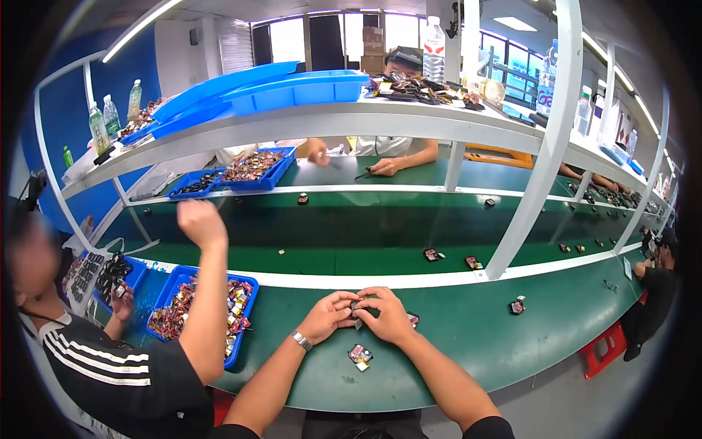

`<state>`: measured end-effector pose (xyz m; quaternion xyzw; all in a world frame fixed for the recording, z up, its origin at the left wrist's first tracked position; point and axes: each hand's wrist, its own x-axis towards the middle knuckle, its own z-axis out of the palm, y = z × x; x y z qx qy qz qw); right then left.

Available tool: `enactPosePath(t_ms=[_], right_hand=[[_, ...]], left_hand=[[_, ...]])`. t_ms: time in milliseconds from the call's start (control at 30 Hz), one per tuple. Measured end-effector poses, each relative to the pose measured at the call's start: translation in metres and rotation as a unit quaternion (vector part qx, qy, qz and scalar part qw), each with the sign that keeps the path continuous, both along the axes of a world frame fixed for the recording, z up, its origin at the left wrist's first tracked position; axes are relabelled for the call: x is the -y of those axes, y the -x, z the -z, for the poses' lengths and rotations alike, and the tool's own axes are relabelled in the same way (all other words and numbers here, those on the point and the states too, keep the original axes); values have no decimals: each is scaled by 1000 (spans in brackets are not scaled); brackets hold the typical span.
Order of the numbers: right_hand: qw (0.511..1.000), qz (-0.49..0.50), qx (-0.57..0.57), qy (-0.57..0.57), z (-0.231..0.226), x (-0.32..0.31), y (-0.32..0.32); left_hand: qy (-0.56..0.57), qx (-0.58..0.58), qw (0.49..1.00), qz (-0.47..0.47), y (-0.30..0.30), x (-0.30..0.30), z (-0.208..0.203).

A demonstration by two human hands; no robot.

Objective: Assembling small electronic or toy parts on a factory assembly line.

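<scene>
the blue bin (232, 356) sits on the green surface (329, 388), and it holds a big heap of red and yellow bits (238, 296) with wires. to the right of the bin, the left hand (327, 317) and the right hand (385, 314) come together. the fingers of both hands are narrow, and they pinch a small dark part (357, 310) between them. it is up off the surface, and the hands hide some of it, so i cannot tell if it is put together.

work on this part looks like it is in the middle: both hands are on it, and it is not set down. to the right of the bin, just below the hands, lies one loose piece (360, 356). farther right of the bin, a second piece (413, 320) peeks out by the right hand, and a third piece (518, 306) lies well apart. i cannot tell if these are done or waiting. beyond the bin and to its right, more pieces (433, 254) rest on the green strip (365, 261). the heap in the bin is large, so i think a lot is left. left of the bin, another person (110, 358) reaches one arm across it.
</scene>
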<state>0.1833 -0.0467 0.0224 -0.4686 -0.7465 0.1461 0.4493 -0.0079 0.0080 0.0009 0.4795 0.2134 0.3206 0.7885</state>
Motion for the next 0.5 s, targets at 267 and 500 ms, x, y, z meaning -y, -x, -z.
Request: enactPosePath(t_ms=[267,500], right_hand=[[999,26,22,-23,2,4,6],[999,-18,26,-4,-1,2,-2]], left_hand=[[-13,-10,1000,-25,-2,4,-1],[-31,-47,997,-52,-6,7,-4]])
